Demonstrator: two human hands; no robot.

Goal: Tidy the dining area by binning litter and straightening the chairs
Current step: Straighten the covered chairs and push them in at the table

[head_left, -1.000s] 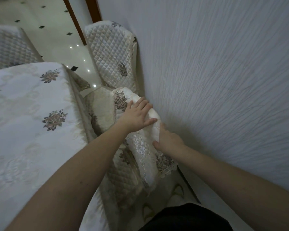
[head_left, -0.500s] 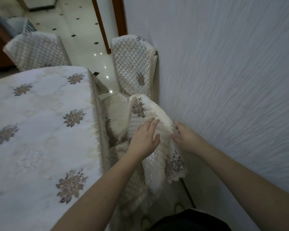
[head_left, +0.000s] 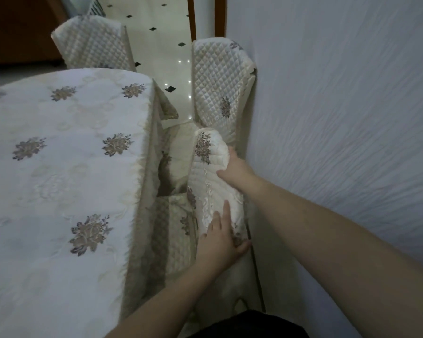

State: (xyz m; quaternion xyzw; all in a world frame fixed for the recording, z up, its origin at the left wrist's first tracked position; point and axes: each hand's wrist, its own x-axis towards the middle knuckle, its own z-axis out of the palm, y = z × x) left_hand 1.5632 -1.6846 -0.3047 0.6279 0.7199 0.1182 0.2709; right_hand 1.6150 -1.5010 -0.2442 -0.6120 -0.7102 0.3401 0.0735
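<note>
Quilted cream fabric covers the nearest chair (head_left: 215, 191), which stands in the narrow gap between the table (head_left: 59, 167) and the wall (head_left: 340, 142), its backrest top running away from the viewer. The left hand (head_left: 220, 237) lies on the near end of that backrest, fingers flat along the top and thumb hooked round the wall side: a loose, wide grip resting on the cover, not a clamp. The right hand (head_left: 237, 170) takes the far end, fingers curled over the padded edge, holding the chair back.

With 2 hands spread along the rail, the step in hand looks like squaring this chair to the table. It probably goes best as an even push from both ends, so the chair slides straight and does not pivot. The cover looks slippery and loose, so the hold should reach the frame beneath. The wall sits just beside the right knuckles, so room is tight there.

Beyond, a 2nd chair (head_left: 220, 89) stands against the wall, and a 3rd chair (head_left: 93, 45) sits at the table's far end. No litter shows here.
</note>
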